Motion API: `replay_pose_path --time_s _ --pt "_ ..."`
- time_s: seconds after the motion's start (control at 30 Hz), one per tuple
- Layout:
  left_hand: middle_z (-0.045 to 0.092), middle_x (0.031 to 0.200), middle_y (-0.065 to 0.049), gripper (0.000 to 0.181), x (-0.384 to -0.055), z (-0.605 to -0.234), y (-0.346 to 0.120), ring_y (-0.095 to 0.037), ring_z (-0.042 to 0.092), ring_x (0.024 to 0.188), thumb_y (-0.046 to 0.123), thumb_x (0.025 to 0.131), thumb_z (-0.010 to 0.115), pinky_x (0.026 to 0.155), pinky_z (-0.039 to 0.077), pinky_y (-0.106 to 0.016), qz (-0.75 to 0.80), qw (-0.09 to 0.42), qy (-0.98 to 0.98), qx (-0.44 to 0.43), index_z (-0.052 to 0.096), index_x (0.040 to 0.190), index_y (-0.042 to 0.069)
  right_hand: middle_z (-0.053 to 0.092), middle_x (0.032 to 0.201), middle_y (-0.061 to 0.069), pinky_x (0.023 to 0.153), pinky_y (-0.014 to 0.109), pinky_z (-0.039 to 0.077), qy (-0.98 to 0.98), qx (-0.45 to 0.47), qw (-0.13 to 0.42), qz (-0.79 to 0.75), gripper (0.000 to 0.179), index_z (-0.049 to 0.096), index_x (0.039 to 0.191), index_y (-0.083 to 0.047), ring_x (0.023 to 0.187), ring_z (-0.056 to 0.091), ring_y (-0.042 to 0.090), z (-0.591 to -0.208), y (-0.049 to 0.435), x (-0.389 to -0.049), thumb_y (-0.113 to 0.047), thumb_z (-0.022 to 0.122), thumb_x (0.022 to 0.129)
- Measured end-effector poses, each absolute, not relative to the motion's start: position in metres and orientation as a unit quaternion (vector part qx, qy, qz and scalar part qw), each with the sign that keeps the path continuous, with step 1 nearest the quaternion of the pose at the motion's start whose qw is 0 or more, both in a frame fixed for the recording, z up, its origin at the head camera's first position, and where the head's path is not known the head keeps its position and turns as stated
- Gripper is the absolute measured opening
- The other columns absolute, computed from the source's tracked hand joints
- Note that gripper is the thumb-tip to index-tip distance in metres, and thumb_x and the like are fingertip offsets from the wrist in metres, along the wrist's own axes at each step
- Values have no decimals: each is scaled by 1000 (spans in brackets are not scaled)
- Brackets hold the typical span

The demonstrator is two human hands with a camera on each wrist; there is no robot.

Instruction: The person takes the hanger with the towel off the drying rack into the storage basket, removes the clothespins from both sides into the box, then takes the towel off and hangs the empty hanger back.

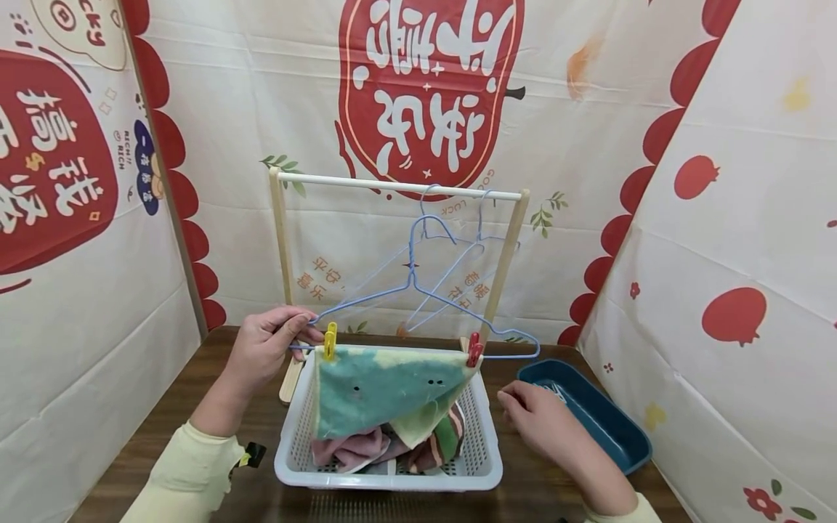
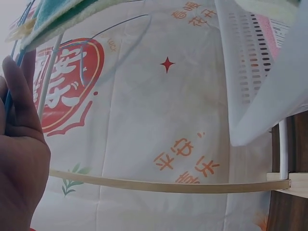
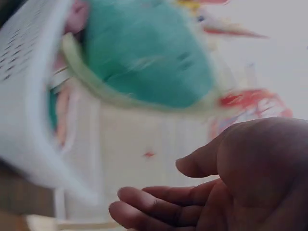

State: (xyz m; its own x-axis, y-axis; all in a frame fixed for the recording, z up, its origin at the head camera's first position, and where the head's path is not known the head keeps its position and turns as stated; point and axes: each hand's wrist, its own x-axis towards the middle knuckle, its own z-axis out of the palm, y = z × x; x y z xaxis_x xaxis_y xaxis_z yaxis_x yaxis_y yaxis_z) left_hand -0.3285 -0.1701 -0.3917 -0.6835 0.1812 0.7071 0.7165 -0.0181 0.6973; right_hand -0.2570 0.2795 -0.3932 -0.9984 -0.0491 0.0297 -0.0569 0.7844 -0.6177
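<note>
My left hand [image 1: 260, 347] grips the left corner of a blue wire hanger [image 1: 411, 263], holding it upright over a white basket [image 1: 386, 481]. From the hanger's bottom bar hangs a teal towel [image 1: 379, 388] with a pale edge. A yellow clothespin [image 1: 330, 343] clips its left corner and a red clothespin [image 1: 475, 351] its right. Right of the basket, my right hand [image 1: 539, 418] is held apart from the towel. In the right wrist view, the fingers [image 3: 161, 204] are loosely bent with nothing between them and the thumb; the towel is blurred there.
A wooden rack with a white rod [image 1: 392, 184] stands behind, two more blue hangers hooked at its right end. The basket holds a pink cloth [image 1: 356, 450] and a striped cloth [image 1: 446, 442]. A dark blue tray [image 1: 615, 428] lies right, partly hidden by my right arm. Printed curtains enclose the table.
</note>
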Motion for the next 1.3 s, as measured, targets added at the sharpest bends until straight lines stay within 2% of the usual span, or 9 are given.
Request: replay_pose_path --time_s 0.07,0.17,0.27,0.37,0.53,0.73,0.83,1.03,1.3 --pt "82 89 -10 15 -329 -391 -168 -13 79 78 -8 110 59 55 61 -23 -623 218 -673 -333 74 111 -12 71 91 -1 68 31 59 -943 41 41 329 18 77 119 -12 81 62 18 -378 278 -245 -25 66 113" --pt "82 89 -10 15 -328 -391 -166 -12 80 78 -7 111 60 56 62 -23 -611 227 -686 -324 75 111 -11 73 104 1 77 34 64 -935 80 144 315 19 74 125 -13 91 64 19 -364 272 -233 -26 72 111" --pt "81 89 -12 15 -326 -393 -165 -13 80 79 -6 111 61 56 63 -25 -602 228 -695 -320 75 111 -10 74 124 7 91 46 67 -918 130 252 275 30 71 135 -12 107 68 24 -362 264 -231 -20 77 107" --pt "81 89 -14 15 -325 -394 -164 -13 80 80 -6 111 61 57 64 -27 -598 226 -699 -322 75 112 -10 71 138 13 98 57 64 -904 173 303 247 46 65 146 -7 122 69 32 -366 255 -234 -13 80 103" --pt "81 89 -16 15 -324 -396 -163 -13 80 80 -7 110 61 57 64 -27 -597 228 -697 -327 75 112 -10 70 143 17 97 58 64 -896 203 327 223 58 61 152 -2 124 70 35 -371 243 -241 -6 83 99" --pt "80 87 -19 15 -323 -396 -163 -12 80 78 -8 110 60 55 63 -25 -599 233 -688 -337 75 111 -10 70 144 20 99 59 62 -892 225 334 205 56 62 152 0 124 72 38 -369 234 -247 -4 82 100" --pt "80 87 -19 15 -322 -397 -163 -14 80 78 -9 110 60 55 63 -28 -596 234 -687 -342 75 111 -10 72 140 21 98 58 63 -892 225 332 209 55 61 153 2 120 73 37 -370 232 -250 -5 80 101" --pt "80 88 -17 15 -322 -399 -165 -16 80 78 -7 110 60 55 64 -29 -595 229 -692 -337 75 111 -8 73 126 12 89 48 68 -882 239 330 238 48 67 148 -1 102 70 23 -371 234 -254 -2 79 102" --pt "80 88 -18 16 -321 -398 -166 -15 79 78 -6 111 59 55 63 -26 -596 227 -694 -334 75 111 -8 74 123 5 88 45 68 -898 241 286 233 42 74 140 -11 102 71 21 -363 239 -252 -5 83 100"
